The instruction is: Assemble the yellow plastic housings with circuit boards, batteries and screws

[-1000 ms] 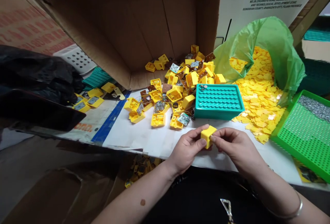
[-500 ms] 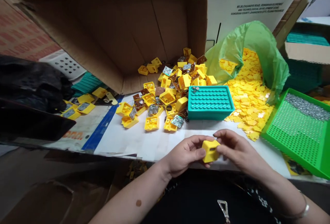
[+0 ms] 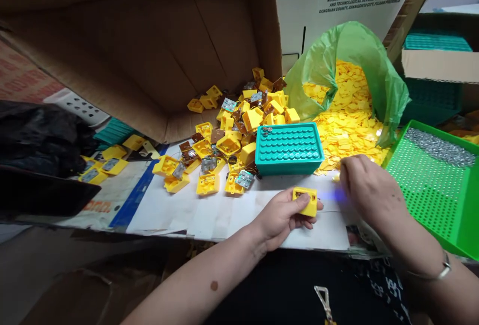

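Observation:
A small yellow housing (image 3: 309,207) is held in my left hand (image 3: 279,217), its open side with small inner parts partly under my thumb. To the right, my right hand (image 3: 368,192) is closed above the white work surface (image 3: 239,215), at the near edge of the loose flat yellow pieces (image 3: 352,115). Its fingertips curl down; a small pale yellow bit shows at them beside a bluish glow, and I cannot make out exactly what they grip. Just beyond my left hand stands the teal tray (image 3: 290,166), with a few small round metal parts in its back left corner.
Yellow housings with wires and circuit boards (image 3: 228,143) lie heaped before a large open cardboard box (image 3: 224,30). A green bag (image 3: 310,65) spills the flat pieces. At the right, a green perforated tray (image 3: 430,200) holds many metal screws. Black plastic (image 3: 41,130) lies at far left.
My right hand has left the yellow housing and moved right, toward the flat yellow pieces. My left hand has turned the housing so its open side shows. The view has shifted slightly right.

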